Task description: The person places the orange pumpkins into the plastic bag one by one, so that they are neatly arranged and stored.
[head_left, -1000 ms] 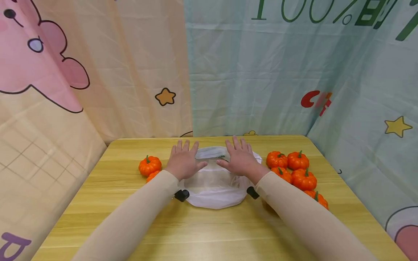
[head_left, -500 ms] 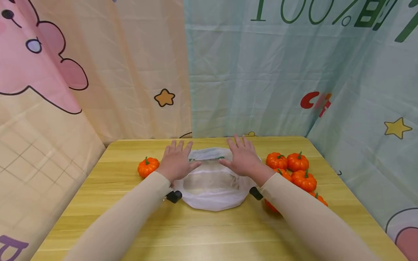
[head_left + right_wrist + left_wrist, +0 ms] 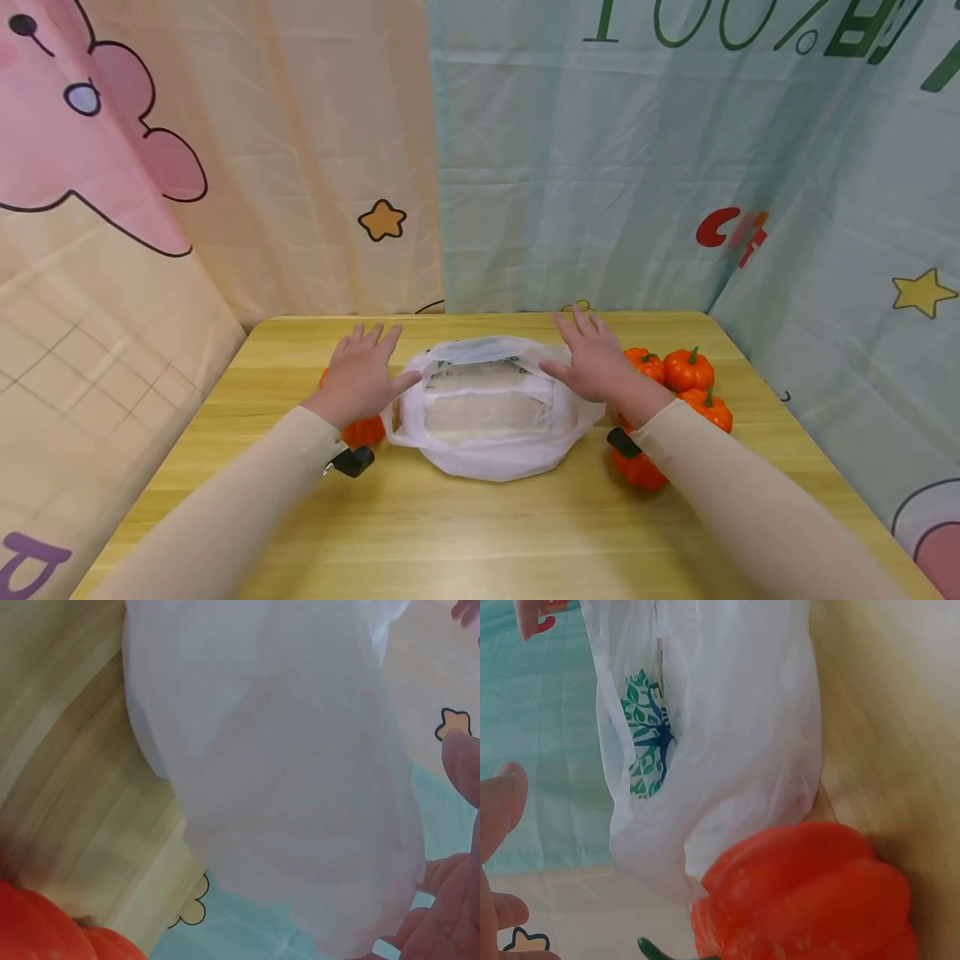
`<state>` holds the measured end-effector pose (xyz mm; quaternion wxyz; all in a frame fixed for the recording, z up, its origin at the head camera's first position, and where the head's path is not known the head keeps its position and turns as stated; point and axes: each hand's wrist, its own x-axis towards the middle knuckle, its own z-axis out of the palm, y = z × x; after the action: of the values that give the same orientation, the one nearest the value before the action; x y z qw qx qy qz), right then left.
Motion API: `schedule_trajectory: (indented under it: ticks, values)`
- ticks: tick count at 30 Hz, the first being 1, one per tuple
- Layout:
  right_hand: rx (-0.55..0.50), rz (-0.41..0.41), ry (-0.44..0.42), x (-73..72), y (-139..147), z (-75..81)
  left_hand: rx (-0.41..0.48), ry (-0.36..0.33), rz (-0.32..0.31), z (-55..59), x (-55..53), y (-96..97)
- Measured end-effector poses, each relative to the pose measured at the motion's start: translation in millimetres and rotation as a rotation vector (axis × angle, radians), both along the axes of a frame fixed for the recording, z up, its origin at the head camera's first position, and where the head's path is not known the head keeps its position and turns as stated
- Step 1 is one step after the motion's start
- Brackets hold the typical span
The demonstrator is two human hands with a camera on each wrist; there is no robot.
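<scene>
A white plastic bag (image 3: 487,462) stands on the table with its mouth spread open toward me. Its inside looks pale, and a green leafy tree print (image 3: 649,735) shows through the opening in the left wrist view. My left hand (image 3: 360,375) hovers at the bag's left side, fingers straight and spread, holding nothing. Beneath that hand lies an orange-red toy pumpkin (image 3: 810,892), partly covered by it in the head view. My right hand (image 3: 596,358) is spread at the bag's right edge with straight fingers, also holding nothing.
Several orange toy pumpkins (image 3: 688,370) are grouped right of the bag, some hidden behind the right forearm. One pumpkin (image 3: 639,471) sits near the right wrist. The wooden table (image 3: 480,542) meets printed curtains (image 3: 570,183) at the back and sides.
Both hands have moved apart, the left one leftward and the right one rightward. More of the bag's mouth and its left handle now shows.
</scene>
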<state>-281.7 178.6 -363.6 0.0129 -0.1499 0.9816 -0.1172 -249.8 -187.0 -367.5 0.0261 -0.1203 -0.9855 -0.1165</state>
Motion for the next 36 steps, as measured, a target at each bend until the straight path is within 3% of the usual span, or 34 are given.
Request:
schedule_trajectory:
  ticks: [10,22,36]
  values:
    - [-0.028,-0.026,-0.078,5.3,12.6,1.6,-0.006,-0.002,0.024,-6.1,16.1,-31.4]
    - [-0.054,-0.011,-0.106,7.7,23.2,-7.2,0.044,-0.025,0.016,-21.6,39.4,-58.2]
    - [-0.072,0.020,-0.102,10.3,35.0,-12.2,0.065,0.004,0.034,-34.9,59.7,-66.1]
